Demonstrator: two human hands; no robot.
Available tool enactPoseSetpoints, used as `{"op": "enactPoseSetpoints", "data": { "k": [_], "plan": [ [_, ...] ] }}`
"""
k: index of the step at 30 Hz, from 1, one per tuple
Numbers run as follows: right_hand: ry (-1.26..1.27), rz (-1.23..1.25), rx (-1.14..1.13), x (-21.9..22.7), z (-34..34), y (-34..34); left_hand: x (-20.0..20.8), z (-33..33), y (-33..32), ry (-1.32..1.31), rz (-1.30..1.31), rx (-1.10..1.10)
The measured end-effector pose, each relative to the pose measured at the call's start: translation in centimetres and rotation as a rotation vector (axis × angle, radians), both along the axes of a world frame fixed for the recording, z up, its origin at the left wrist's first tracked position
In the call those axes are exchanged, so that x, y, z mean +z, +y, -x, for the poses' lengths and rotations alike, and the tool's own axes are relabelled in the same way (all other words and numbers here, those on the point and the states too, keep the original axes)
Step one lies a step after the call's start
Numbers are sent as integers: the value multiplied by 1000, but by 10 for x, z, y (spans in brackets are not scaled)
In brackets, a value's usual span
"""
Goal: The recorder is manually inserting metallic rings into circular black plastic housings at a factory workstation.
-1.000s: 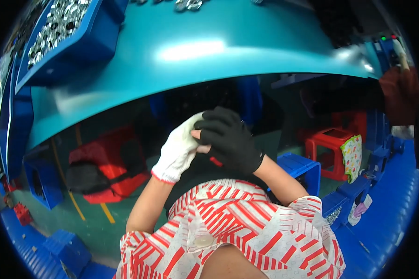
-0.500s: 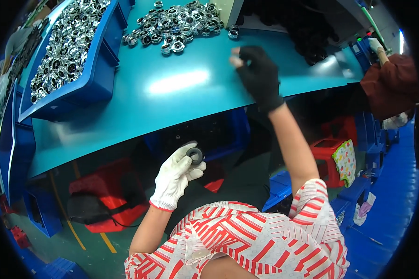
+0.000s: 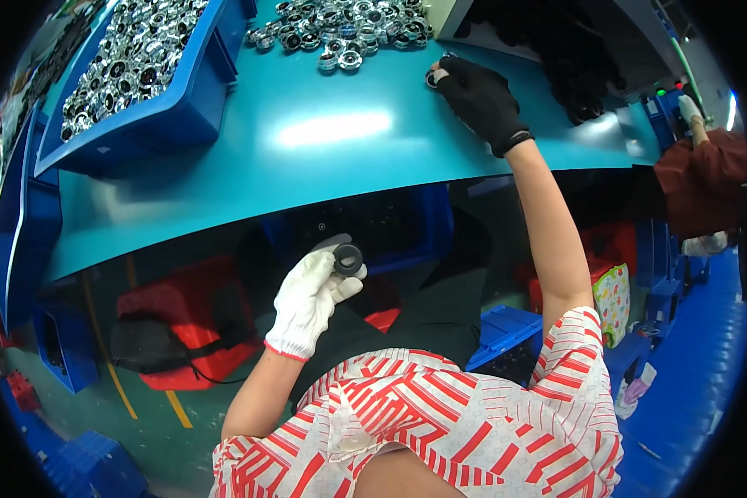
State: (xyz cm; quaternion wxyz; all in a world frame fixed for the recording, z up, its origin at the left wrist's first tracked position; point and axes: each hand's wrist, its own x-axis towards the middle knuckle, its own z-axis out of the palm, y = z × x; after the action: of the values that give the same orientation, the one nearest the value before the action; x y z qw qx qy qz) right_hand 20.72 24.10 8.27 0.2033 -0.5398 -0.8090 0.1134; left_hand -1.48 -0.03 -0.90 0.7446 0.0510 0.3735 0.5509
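Head view: black ring [image 3: 348, 249] in left hand [image 3: 305, 295], silver part [image 3: 431, 80] at right hand [image 3: 480, 98], well apart

Left hand, white glove: fingers pinched narrow on the black ring, held up below the bench edge, hole showing (nothing seated in it). Right hand, black glove with bare fingertips: stretched far out over the teal bench [image 3: 307, 170], thumb and finger at the silver part near the base of a pale panel [image 3: 446, 18]. Fingers bent in round it; cannot tell if they are closed tight or if the part is off the surface.

Progress, judged by how things lie: partway. Ring is in hand, silver part is only just at the fingertips, and the two are not joined. Plenty left loose: a silver pile [image 3: 350, 61] spreads at the far side of the bench, left of the right hand. Blue bin [image 3: 178, 116] at the left is heaped with similar silver-and-black pieces; whether those are finished or waiting, cannot tell. Blue crate [image 3: 394, 262] sits under the bench edge, just beyond the left hand, contents too dark to read.
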Motion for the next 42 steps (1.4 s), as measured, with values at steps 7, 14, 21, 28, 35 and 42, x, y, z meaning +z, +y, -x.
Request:
{"op": "enactPoseSetpoints", "data": {
  "k": [7,14,21,28,35,42],
  "plan": [
    [-79,30,-92,3,-2,6,7,-4,-4,25,-39,-69],
    [0,-30,-77,-5,3,-7,7,-3,-9,62,-40,-60],
    [321,-57,234,-12,12,-57,12,-4,-4,94,-120,-59],
    [461,226,413,-45,40,-187,-2,-12,-11,11,-8,46],
    [455,204,318,-80,36,-203,-3,-21,-17,103,-47,41],
    [421,183,374,-84,41,-212,-4,-29,-21,384,-139,8]
  ]
}}
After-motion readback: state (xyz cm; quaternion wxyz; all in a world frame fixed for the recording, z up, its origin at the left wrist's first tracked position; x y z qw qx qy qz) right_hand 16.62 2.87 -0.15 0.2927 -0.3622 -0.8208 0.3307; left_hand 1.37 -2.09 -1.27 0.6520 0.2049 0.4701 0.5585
